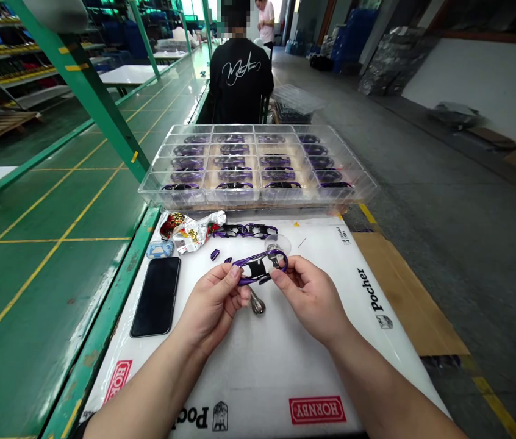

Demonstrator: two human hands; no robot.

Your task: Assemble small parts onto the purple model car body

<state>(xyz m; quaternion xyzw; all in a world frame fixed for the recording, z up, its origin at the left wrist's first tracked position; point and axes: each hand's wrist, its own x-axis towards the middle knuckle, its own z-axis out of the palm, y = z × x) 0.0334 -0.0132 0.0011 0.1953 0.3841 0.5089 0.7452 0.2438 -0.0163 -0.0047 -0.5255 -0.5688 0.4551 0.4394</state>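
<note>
Both hands hold a purple and black model car body (257, 268) above the white work surface. My left hand (216, 292) pinches its left end between thumb and fingers. On the opposite end, my right hand (315, 296) grips with thumb and fingertips. Under the car body lies a metal tool with a rounded, ridged end (258, 303); the rest of it is partly hidden. Just beyond are more purple and black car bodies (260, 230), a small purple part (215, 254) and a round clear dish (278, 244).
A clear divided tray (258, 196) with several purple car bodies stands at the back. To the left lie a black phone (156, 297), a crumpled silver wrapper (198, 231) and a blue-white packet (160, 249). A green post (97, 103) rises beside the green bench (33, 268). A person in black (241, 85) sits ahead.
</note>
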